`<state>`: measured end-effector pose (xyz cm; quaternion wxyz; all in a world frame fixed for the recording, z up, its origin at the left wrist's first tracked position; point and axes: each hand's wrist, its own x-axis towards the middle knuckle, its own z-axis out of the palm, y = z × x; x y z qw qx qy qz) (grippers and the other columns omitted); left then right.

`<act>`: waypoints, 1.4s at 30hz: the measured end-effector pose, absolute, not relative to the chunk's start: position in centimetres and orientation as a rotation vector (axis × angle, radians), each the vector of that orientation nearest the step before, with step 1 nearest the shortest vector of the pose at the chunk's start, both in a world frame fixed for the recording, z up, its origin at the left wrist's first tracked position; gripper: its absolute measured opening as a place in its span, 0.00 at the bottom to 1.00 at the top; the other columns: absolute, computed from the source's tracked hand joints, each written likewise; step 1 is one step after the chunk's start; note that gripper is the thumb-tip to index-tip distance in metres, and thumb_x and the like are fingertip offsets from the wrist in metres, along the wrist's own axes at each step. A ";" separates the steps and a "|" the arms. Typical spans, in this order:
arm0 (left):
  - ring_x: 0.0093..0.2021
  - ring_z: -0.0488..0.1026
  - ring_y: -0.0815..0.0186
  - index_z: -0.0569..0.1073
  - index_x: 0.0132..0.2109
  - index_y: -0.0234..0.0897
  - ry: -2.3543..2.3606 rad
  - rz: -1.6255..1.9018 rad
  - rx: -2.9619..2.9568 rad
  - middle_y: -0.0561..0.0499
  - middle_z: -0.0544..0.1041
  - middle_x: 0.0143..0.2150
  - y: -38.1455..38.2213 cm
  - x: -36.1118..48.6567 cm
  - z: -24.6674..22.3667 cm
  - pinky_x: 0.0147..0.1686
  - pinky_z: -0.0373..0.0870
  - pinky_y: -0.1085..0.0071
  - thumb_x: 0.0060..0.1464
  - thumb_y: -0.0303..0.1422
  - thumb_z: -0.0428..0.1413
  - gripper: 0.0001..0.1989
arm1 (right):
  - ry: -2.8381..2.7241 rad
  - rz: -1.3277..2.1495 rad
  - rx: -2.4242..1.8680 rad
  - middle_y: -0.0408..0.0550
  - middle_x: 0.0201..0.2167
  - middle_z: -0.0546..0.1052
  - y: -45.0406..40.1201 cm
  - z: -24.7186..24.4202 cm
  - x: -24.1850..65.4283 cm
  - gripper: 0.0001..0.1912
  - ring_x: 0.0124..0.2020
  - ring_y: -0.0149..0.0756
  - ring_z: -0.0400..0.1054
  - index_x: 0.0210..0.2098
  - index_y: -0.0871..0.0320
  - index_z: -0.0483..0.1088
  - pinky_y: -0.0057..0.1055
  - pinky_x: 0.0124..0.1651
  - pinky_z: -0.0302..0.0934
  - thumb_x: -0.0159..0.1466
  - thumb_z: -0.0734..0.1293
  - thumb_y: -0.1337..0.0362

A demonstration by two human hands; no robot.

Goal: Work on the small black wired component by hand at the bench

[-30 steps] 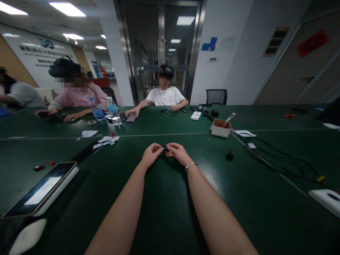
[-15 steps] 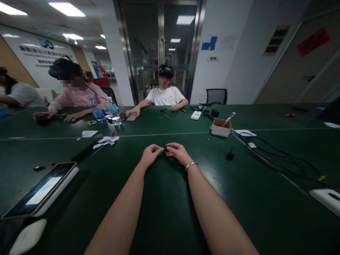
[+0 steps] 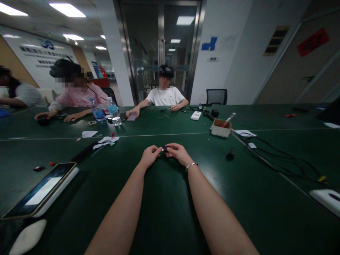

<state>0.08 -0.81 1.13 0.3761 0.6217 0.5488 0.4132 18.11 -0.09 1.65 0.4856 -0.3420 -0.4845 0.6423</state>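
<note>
Both of my hands meet over the green table (image 3: 164, 191), pinching a small dark piece (image 3: 164, 149) with a shiny metal end. My left hand (image 3: 151, 155) has its thumb and fingers closed at the metal end, on the left. The dark end is gripped by my right hand (image 3: 178, 152), with a silver bracelet at its wrist. The piece is too small and too covered by fingertips to tell its kind. To the right of my hands stands a short black cylindrical object (image 3: 230, 153).
A phone (image 3: 44, 189) rests on a white box at left, beside a white rounded object (image 3: 28, 236). Water bottles (image 3: 114, 111), crumpled paper (image 3: 106, 141), a small open box (image 3: 221, 130) and black cables (image 3: 281, 156) lie around. Two people sit across the table, another far left.
My left hand has shifted very slightly, and less of the metal end shows between the fingertips. My right hand stays in place. The person at far left has moved a little.
</note>
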 end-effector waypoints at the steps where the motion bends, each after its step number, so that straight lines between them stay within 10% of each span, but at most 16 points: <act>1: 0.20 0.65 0.71 0.70 0.30 0.36 1.410 1.054 1.598 0.54 0.72 0.23 -0.7 0.0 1.0 0.22 0.61 0.74 0.47 0.51 0.54 0.21 | -1.180 1.563 -0.832 0.46 0.29 0.77 -0.1 1.7 18.1 0.12 0.25 0.28 0.74 0.38 0.63 0.73 0.23 0.31 0.70 0.54 0.73 0.70; 42: 0.29 0.68 0.69 0.69 0.37 0.36 1.263 1.120 1.593 0.52 0.71 0.30 -1.0 0.1 1.1 0.25 0.64 0.75 0.47 0.45 0.57 0.16 | -1.163 1.520 -0.892 0.47 0.24 0.76 0.2 1.6 17.8 0.11 0.22 0.28 0.72 0.34 0.64 0.72 0.22 0.25 0.69 0.53 0.74 0.67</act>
